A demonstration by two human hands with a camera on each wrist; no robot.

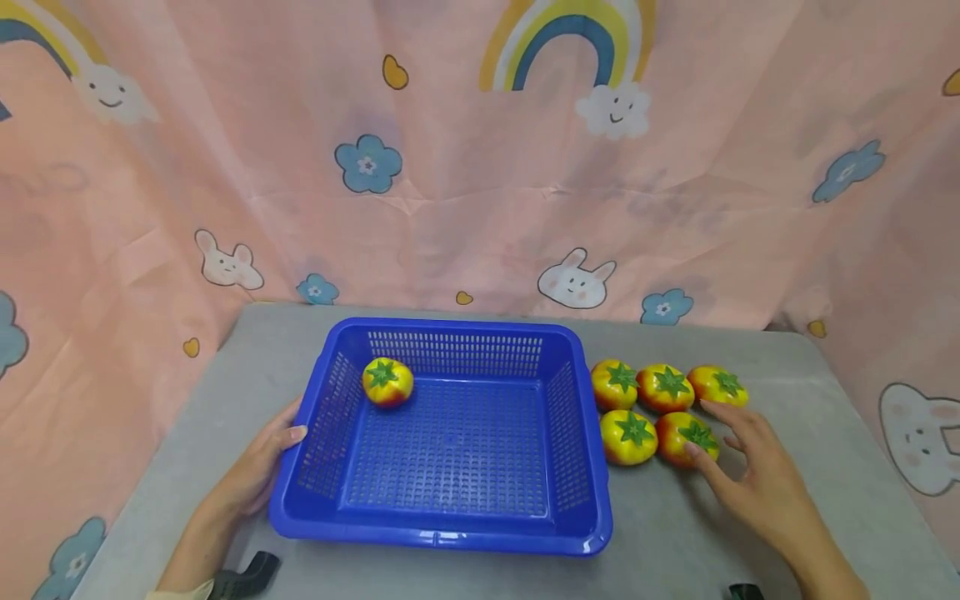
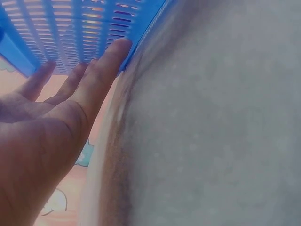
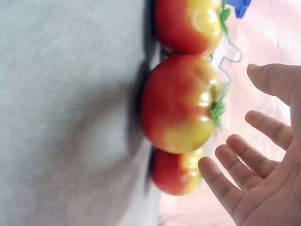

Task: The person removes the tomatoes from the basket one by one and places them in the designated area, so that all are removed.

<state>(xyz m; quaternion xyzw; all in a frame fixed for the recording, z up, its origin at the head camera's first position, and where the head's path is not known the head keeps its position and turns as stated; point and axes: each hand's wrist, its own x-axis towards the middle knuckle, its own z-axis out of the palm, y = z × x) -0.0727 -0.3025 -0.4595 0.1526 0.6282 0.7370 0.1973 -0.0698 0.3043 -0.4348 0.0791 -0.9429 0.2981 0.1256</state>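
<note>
A blue plastic basket (image 1: 450, 533) with perforated walls stands on the table, one red-and-yellow toy tomato (image 1: 387, 382) in its back left corner. My left hand (image 1: 258, 462) is at the basket's left side, thumb at the rim; in the left wrist view its extended fingers (image 2: 101, 70) meet the slotted outer wall. Right of the basket lie several more such tomatoes with green star-shaped leaves, three behind and two in front. Over the front right tomato (image 1: 681, 437) hovers my right hand (image 1: 765, 475), thumb and fingers spread around it. The right wrist view shows a gap between fingertips and tomato (image 3: 178, 103).
Back-row tomatoes (image 1: 665, 387) sit close together beside the basket's right wall. Behind the grey table (image 1: 810, 417) hangs a pink cloth (image 1: 450, 225) printed with rainbows, rabbits and flowers. A black device (image 1: 247, 575) is at the left wrist.
</note>
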